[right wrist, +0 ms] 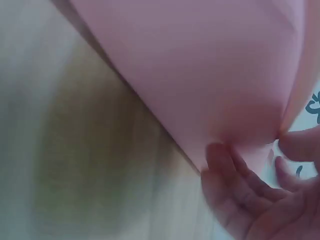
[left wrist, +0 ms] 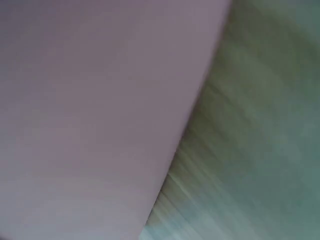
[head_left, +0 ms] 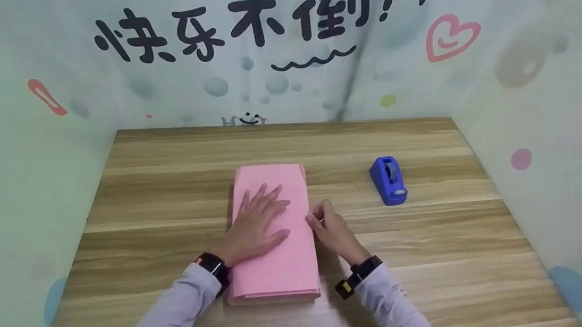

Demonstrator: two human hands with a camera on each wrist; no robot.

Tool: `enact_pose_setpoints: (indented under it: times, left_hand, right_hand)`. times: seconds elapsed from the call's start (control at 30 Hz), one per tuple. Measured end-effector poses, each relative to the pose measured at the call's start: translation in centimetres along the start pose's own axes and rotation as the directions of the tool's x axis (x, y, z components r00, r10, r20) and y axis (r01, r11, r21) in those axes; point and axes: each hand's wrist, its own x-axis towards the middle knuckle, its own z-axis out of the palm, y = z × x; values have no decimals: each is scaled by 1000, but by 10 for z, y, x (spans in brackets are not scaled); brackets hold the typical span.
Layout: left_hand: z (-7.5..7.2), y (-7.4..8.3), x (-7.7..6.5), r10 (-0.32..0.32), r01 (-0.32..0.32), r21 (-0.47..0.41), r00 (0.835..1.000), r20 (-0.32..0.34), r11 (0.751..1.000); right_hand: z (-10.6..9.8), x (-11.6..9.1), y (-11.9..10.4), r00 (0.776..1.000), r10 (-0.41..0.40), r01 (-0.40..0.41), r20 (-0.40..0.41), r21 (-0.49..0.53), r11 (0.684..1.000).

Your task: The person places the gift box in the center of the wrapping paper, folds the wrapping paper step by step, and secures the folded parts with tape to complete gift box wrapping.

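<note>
A long pink paper-wrapped package [head_left: 300,260] lies on the wooden table in the head view. My left hand [head_left: 256,224] rests on its top, palm down with the fingers spread. At the package's right edge is my right hand [head_left: 335,232], its fingers curled. In the right wrist view the thumb [right wrist: 300,142] is at the fold of the pink paper [right wrist: 200,65], while bent fingers [right wrist: 235,185] lie against the side face. The left wrist view shows only the pink surface [left wrist: 90,120] and its edge, without the hand.
A blue tape dispenser [head_left: 388,181] stands on the table [head_left: 171,189] beyond the right hand. Behind the table's far edge hangs a pale printed backdrop [head_left: 298,89]. The table's right edge [head_left: 524,234] runs beside another printed panel.
</note>
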Motion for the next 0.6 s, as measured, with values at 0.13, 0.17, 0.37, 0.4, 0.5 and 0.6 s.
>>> enact_pose_setpoints:
  times: [0.13,0.17,0.37,0.4,0.5,0.6]
  left_hand:
    - [-10,-2,-24,-248,247,-113,969,2,963]
    - [-13,-3,-31,-305,303,-169,952,19,938]
    - [-16,-5,-68,-372,441,-479,897,237,759]
    - [-14,-5,-72,-360,444,-490,896,262,750]
    - [-9,-5,-78,-349,440,-497,897,270,748]
    - [-6,-4,-78,-359,433,-498,902,242,751]
  right_hand:
    - [1,-22,9,991,-94,77,91,174,982]
    - [2,-27,12,987,-109,82,122,208,975]
    - [11,-47,15,972,-101,31,212,308,951]
    - [11,-49,13,972,-97,24,214,318,948]
    - [10,-52,4,973,-102,24,207,350,937]
    - [7,-53,0,974,-101,22,203,359,933]
